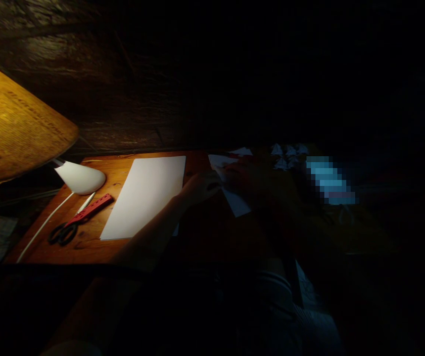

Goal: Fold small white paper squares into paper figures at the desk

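The scene is very dark, lit only from the left. My left hand (202,187) rests on a small white sheet of paper (234,198) near the middle of the wooden table (97,247), its fingers curled down onto the paper's edge. My right hand (244,179) is a dim shape on the same paper, just right of the left hand; its fingers are too dark to read. A larger blank white sheet (145,195) lies flat to the left of my left forearm.
A white lamp base (80,178) with a cord stands at the table's left, under a woven lampshade (12,128). Black-handled scissors (64,232) and a red ruler (93,207) lie beside it. Several small white folded paper pieces (288,155) sit at the far right.
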`<state>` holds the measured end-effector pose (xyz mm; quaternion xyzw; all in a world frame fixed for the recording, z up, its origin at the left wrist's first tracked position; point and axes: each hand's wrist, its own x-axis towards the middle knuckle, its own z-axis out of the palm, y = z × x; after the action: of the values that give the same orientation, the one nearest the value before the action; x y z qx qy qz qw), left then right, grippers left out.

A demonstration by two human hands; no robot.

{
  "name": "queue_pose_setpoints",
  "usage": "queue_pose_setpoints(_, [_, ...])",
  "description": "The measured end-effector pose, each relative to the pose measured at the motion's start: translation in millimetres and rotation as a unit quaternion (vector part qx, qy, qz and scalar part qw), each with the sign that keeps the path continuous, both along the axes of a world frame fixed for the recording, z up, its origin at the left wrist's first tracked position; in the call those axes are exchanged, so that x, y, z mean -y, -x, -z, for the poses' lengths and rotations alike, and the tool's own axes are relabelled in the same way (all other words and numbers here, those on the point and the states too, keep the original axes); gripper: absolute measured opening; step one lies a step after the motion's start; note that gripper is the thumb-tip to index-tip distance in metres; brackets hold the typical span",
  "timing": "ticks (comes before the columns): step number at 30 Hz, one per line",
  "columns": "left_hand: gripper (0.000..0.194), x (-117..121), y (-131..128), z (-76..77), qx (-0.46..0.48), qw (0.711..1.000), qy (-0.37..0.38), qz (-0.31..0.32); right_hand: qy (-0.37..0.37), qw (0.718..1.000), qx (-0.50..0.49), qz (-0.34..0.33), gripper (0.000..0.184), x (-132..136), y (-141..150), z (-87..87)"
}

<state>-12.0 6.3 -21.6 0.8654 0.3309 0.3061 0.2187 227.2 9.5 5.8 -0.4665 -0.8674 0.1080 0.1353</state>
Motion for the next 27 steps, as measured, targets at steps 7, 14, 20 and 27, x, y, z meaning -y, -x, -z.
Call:
queue_pose_setpoints(7, [0.011, -2.7, 1.6, 2.7, -0.058, 0.997, -0.021, -0.047, -0.033, 0.999, -0.019, -0.016, 0.045, 0.7, 0.8, 5.4])
queue_pose_setpoints(14, [0.057, -2.6, 2.5, 3.6, -0.064, 0.990, -0.062, -0.113, -0.021, 1.000, -0.013, -0.012, 0.057, 3.2, 3.9, 3.6])
queue_pose_setpoints(20, [0.051, -2.4, 4.5, 4.6, -0.081, 0.989, -0.054, -0.115, -0.013, 1.000, -0.014, -0.015, 0.062, 4.9, 7.2, 2.8])
queue_pose_setpoints(27, [0.047, -3.1, 4.9, 8.0, -0.062, 0.991, -0.045, -0.111, -0.015, 1.000, -0.005, -0.025, 0.058, 5.0, 7.2, 2.9])
